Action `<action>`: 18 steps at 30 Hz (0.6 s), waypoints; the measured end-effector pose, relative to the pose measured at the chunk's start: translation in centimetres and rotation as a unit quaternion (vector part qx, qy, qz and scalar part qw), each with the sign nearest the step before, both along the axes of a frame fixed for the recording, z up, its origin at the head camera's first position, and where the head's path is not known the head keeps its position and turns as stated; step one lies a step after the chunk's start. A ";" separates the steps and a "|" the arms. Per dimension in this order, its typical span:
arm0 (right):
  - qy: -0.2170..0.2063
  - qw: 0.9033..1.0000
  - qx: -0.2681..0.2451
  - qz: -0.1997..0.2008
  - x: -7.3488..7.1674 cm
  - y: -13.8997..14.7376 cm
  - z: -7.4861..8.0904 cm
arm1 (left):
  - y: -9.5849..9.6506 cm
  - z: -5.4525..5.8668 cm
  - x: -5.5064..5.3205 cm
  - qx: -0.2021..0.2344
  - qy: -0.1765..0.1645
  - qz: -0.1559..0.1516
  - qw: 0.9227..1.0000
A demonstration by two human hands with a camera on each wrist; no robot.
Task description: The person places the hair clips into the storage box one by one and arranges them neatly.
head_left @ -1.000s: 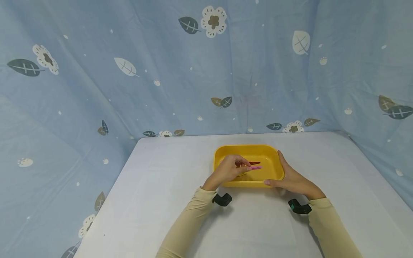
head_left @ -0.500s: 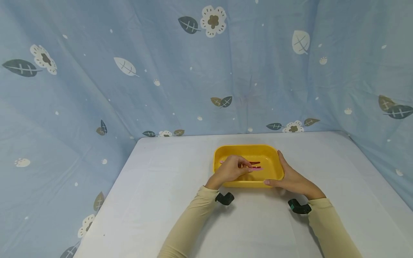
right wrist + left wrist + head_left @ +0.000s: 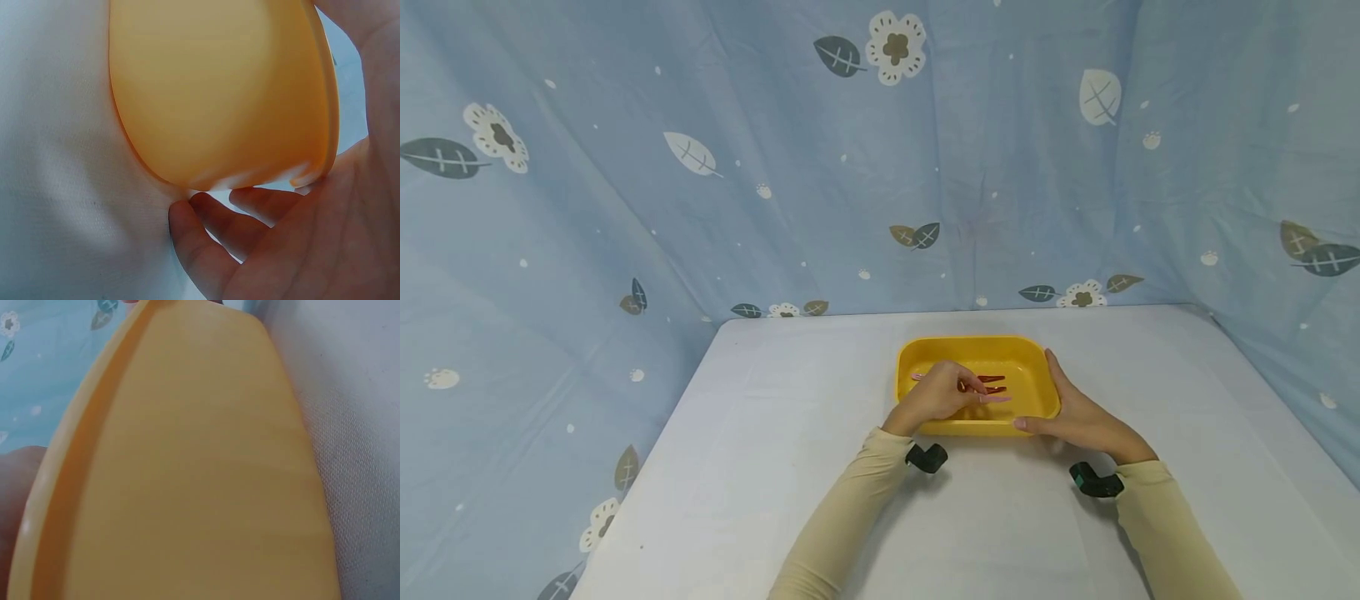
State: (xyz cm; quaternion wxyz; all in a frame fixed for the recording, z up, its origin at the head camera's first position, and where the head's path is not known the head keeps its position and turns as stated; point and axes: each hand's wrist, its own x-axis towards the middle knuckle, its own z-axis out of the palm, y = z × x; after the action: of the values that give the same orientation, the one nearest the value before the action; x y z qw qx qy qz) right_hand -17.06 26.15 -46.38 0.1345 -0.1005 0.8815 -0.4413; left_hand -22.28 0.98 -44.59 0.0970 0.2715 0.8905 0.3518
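Note:
My left hand [image 3: 942, 393] reaches over the front wall of a yellow tray [image 3: 970, 427] and pinches a slim pink piece [image 3: 997, 399] low over the tray floor. Just beyond it lie two slim red pieces [image 3: 993, 378], partly covered by the fingers. The tip of another pink piece [image 3: 917, 377] pokes out left of the hand. Around the tray's front right corner, my right hand [image 3: 1078, 421] keeps its thumb on the front rim and its fingers along the side. In the left wrist view the tray wall [image 3: 206, 456] hides the pinch.
The tray stands on a white-covered table [image 3: 805, 375], near its back edge. Behind and at both sides hangs a blue patterned curtain [image 3: 820, 183]. A black wrist camera [image 3: 928, 458] sits below the left hand, another [image 3: 1096, 481] below the right.
The left hand has shifted slightly right, bringing the pink piece nearer the tray's front. A red piece it overlapped now shows separately behind it. The right hand and tray stay put.

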 end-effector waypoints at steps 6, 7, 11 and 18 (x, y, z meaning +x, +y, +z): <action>0.002 1.000 0.001 -0.001 0.0 0.0 0.0 | 0.1 0.0 -0.2 -0.014 -0.004 -0.004 1.000; 0.003 1.000 0.000 -0.001 0.0 0.0 0.0 | 0.1 -0.1 -0.2 -0.017 -0.005 -0.005 1.000; 0.001 1.000 0.004 -0.003 0.0 0.0 0.0 | 0.1 -0.2 -0.4 -0.024 -0.010 -0.006 1.000; 0.000 1.000 -0.001 -0.004 0.0 -0.1 0.1 | 0.2 -0.6 -0.7 -0.039 -0.011 -0.008 0.999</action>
State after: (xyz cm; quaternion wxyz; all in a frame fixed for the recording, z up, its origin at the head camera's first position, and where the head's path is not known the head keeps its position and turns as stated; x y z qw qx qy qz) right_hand -17.02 26.08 -46.33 0.1329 -0.0970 0.8815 -0.4426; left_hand -22.95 1.22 -45.16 0.1205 0.2706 0.9002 0.3192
